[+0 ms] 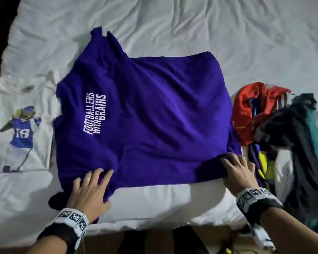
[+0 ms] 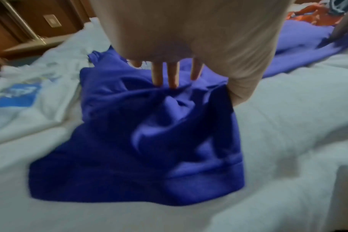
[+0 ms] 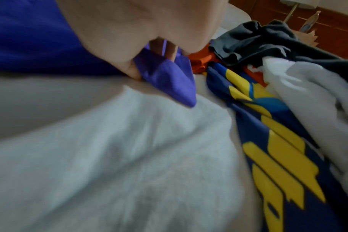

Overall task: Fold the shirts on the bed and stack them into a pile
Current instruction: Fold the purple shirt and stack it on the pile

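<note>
A purple shirt (image 1: pixel 154 116) with white lettering lies spread on the white bed (image 1: pixel 173 24), collar to the left and hem to the right. My left hand (image 1: pixel 92 186) rests with straight, spread fingers on its near left part, where the cloth (image 2: pixel 139 141) bunches under the fingertips (image 2: pixel 174 83). My right hand (image 1: pixel 237 169) is at the near right hem corner. In the right wrist view that corner (image 3: pixel 169 81) sticks out between thumb and fingers, pinched. A white shirt (image 1: pixel 20 129) with a football player print lies flat at the left.
A heap of unfolded clothes (image 1: pixel 283 134) lies to the right: an orange one (image 1: pixel 250 107), a dark one, a teal one, and a blue-and-yellow one (image 3: pixel 268 125) close to my right hand. Wooden furniture (image 2: pixel 20 23) stands beyond the bed. The bed's near edge runs below my wrists.
</note>
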Tool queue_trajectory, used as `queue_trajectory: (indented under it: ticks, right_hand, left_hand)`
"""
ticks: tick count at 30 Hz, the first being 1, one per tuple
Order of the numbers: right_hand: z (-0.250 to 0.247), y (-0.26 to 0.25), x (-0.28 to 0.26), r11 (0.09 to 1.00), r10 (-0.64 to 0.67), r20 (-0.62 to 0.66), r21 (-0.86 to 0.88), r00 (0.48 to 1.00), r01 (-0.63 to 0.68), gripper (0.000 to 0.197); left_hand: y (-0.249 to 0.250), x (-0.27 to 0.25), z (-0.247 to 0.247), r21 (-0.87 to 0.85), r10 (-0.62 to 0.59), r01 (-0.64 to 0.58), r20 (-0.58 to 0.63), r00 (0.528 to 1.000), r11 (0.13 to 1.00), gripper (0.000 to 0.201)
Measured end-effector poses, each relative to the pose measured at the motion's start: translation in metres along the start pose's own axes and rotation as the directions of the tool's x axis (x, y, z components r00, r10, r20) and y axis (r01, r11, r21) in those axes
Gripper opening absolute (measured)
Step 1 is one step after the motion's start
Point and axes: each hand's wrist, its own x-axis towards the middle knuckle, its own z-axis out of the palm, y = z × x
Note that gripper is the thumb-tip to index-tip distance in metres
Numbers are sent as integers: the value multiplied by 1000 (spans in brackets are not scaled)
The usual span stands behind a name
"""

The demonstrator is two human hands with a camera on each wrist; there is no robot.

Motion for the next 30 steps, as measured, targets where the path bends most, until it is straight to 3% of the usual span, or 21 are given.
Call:
queue_trajectory:
  ticks: [5,9,12,16,18,21,23,26,30]
  right_hand:
    - [3,11,-7,993,114,-96,20,989,-112,47]
    - [1,33,-7,998,16,-141,56,990,-8,28]
    - [-2,44,-19,999,-51,-102,9,993,53,24]
    - [3,55,-43,996,-85,77,23,993,84,37]
    - [1,59,-41,975,-55,83,220,995,36,39]
    - [-11,65,-25,903,94,42,418,995,-103,26]
    - [-14,71,-15,909,112,-37,407,993,-88,23]
    - [-6,82,-5,930,155,-38,344,987,-133,26]
    - [7,91,-2,941,164,29,295,986,-165,26]
  left_hand:
    - [58,27,-4,-11,122,-124,-95,988,992,79]
    - [95,54,-14,9,224,-224,-68,972,975,70]
    - [109,63,-14,-19,216,-217,-39,976,976,42]
    - [111,56,-9,1,171,-172,69,983,985,38]
    - [113,53,-11,20,113,-118,158,981,993,32]
    - [123,55,-19,33,122,-130,179,976,991,44]
    - [134,60,-19,11,216,-220,131,967,976,54]
    - [159,70,-19,-24,334,-333,98,937,942,52]
    - [188,81,-26,-110,329,-315,142,934,943,34]
